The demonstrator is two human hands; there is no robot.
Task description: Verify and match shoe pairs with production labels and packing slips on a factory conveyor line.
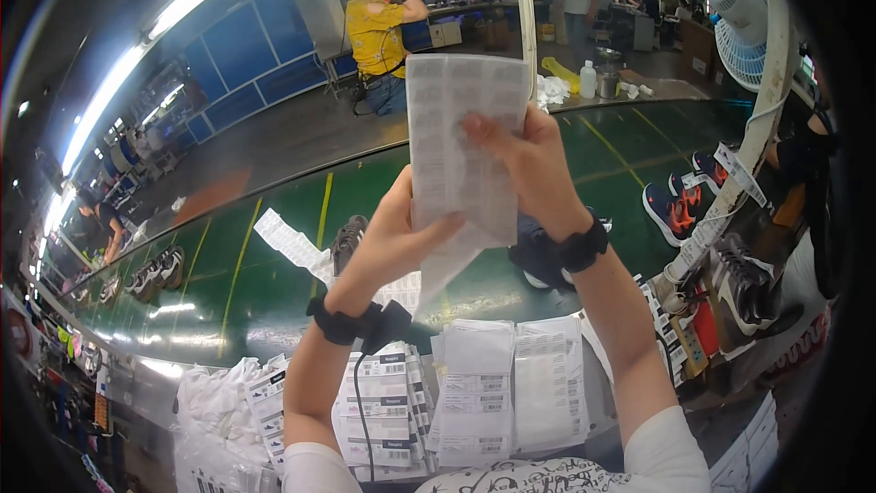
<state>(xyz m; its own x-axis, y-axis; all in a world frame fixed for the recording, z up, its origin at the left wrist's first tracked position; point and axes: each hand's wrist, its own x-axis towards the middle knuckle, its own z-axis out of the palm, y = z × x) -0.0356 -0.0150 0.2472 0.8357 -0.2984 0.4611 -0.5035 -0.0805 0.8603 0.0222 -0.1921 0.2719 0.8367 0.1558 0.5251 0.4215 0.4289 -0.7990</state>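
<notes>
Holding a thin bundle of paper sheets (443,151) upright before me, I have both hands on it, above the green belt (210,310). My left hand (406,228) pinches the lower left edge, thumb lying across the front and fingers mostly hidden behind. My right hand (537,164) grips the right edge higher up, its blurred thumb pressed on the printed face; I cannot tell exactly how the fingers behind it are set. A slanting corner of paper hangs below the bundle.

I wear a black band on each wrist, and a dark cable (362,411) runs down from the left one. On the belt beyond my left wrist stands a grey shoe (349,242), with a strip of labels (294,242) just left of it. Dark shoes (538,251) sit partly hidden behind my right wrist. Farther right are navy and orange shoes (671,210); more shoes (157,274) stand at far left.

Nearest me lie side-by-side piles of printed labels (474,388), with crumpled white wrapping (219,397) to their left. On the far side, a person in a yellow top (376,36) raises a hand to the head; a white bottle (588,80) stands farther right.
</notes>
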